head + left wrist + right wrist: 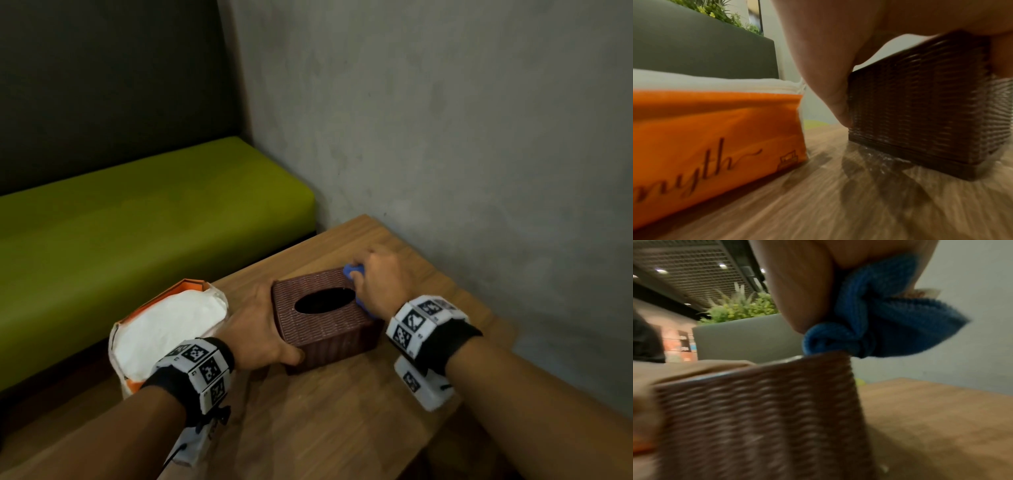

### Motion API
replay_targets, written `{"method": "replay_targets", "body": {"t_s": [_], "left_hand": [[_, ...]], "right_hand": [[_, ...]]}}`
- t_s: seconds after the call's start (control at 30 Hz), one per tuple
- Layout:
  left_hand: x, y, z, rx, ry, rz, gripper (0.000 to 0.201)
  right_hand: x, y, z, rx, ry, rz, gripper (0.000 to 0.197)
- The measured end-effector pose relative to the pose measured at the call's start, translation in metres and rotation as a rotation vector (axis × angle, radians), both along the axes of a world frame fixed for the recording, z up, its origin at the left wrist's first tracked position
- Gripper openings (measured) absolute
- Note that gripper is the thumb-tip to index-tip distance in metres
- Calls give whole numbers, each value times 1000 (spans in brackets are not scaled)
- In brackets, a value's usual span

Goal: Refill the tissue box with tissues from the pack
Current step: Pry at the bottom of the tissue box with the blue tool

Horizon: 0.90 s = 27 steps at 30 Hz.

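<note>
A brown woven tissue box (325,322) with an empty oval slot on top stands on the wooden table (342,411). My left hand (263,329) grips its left side, thumb at the near corner, fingers against the wall (838,104). My right hand (380,274) is at the box's far right corner and holds a bunched blue cloth (352,270) that touches the box's top edge (869,327). The opened orange tissue pack (164,329), white tissues showing, lies just left of the box (715,129).
The table stands in a corner by a grey wall (445,120). A green bench seat (137,219) with a dark backrest runs along the table's far left side. Bare wood lies in front of the box.
</note>
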<state>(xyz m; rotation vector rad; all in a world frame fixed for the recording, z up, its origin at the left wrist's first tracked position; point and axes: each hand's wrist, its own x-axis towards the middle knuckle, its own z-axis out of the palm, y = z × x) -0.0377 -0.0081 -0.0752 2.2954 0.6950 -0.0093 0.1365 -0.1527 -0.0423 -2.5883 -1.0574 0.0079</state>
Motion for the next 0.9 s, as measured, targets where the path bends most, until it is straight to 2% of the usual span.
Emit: {"method": "replay_targets", "body": {"t_s": [0.17, 0.3, 0.5, 0.67, 0.73, 0.83, 0.9], "left_hand": [[1, -5, 9, 86, 34, 2, 115], [9, -14, 18, 226, 88, -90, 128], [9, -17, 20, 225, 109, -53, 125], [8, -15, 21, 247, 106, -63, 130], [9, -16, 21, 243, 106, -68, 130], [7, -14, 19, 214, 98, -71, 129], [6, -13, 19, 204, 91, -68, 130]], "right_hand": [[-14, -9, -7, 46, 35, 60, 15], [4, 5, -6, 49, 35, 28, 17], [-13, 41, -6, 9, 67, 206, 17], [19, 32, -3, -4, 12, -33, 18], [4, 41, -3, 21, 33, 43, 17], [-28, 55, -9, 60, 52, 263, 16], [-20, 51, -7, 53, 44, 232, 16]]}}
